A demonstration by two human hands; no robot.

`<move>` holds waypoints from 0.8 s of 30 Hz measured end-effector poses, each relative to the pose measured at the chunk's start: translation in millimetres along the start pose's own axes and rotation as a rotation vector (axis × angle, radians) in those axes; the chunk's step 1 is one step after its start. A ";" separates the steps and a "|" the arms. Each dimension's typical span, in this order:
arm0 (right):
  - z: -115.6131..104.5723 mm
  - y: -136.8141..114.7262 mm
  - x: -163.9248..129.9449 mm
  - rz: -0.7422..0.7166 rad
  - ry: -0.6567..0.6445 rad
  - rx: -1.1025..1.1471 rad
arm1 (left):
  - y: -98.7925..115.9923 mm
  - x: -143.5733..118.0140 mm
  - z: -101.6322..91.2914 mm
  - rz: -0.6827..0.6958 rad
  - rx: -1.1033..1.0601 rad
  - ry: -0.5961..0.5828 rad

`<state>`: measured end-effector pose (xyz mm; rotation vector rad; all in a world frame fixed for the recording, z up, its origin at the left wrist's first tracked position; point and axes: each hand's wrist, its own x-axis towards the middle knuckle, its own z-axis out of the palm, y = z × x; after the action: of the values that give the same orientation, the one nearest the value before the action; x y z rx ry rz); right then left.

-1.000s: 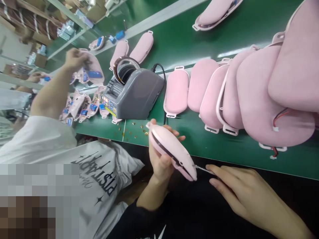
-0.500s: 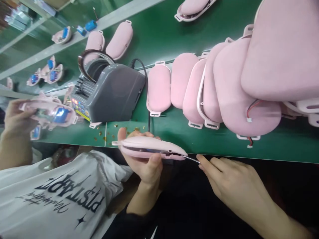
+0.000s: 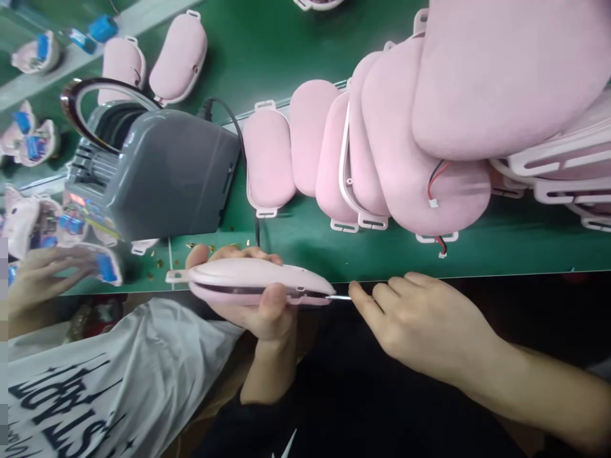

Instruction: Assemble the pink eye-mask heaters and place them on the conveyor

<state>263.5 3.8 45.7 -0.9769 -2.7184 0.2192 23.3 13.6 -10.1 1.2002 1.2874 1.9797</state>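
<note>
My left hand point(image 3: 272, 315) is wrapped round a pale pink padded casing point(image 3: 248, 272), held on edge just in front of the bench, thumb on the near side. A dark gap runs along the seam between its two shells, and a slotted strap loop sticks out at its left end. My right hand point(image 3: 424, 324) is closed on a thin metal tool point(image 3: 340, 297). The tool's tip is in the seam at the casing's right end; its handle is hidden inside my fingers, so its kind cannot be told.
On the green bench point(image 3: 296, 254) stands a grey tape dispenser point(image 3: 176, 172). To its right, pink casings point(image 3: 270, 159) lie in an overlapping row, with red and black wires point(image 3: 436, 181) showing. A co-worker's hand point(image 3: 52, 273) is at left, near open shells with blue parts point(image 3: 107, 266).
My view has turned, so most things sit further left. The casing's gap looks narrower, with the tool still at its right end. The co-worker's hand has lowered the open shell towards the bench.
</note>
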 end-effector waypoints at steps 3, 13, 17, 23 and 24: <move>12.3 -3.9 -3.2 -0.127 0.185 -0.056 | -7.4 0.0 -4.3 -0.146 -0.104 0.056; -8.1 -20.6 8.5 0.254 -0.516 0.336 | -5.9 -8.7 2.1 -0.154 -0.006 0.228; -5.3 -27.1 13.3 0.246 -0.376 0.278 | -6.9 -18.8 0.6 -0.171 0.041 0.173; 9.6 -19.6 8.3 0.060 0.023 0.063 | -9.0 -31.3 -6.5 -0.106 0.147 0.101; 12.6 -15.8 8.8 -0.001 0.106 0.017 | -10.7 -31.6 -7.4 -0.095 0.119 0.111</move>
<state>243.8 -3.4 38.7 -0.9544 -2.6167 0.1838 31.8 -9.5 -33.9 1.0740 1.5081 1.9485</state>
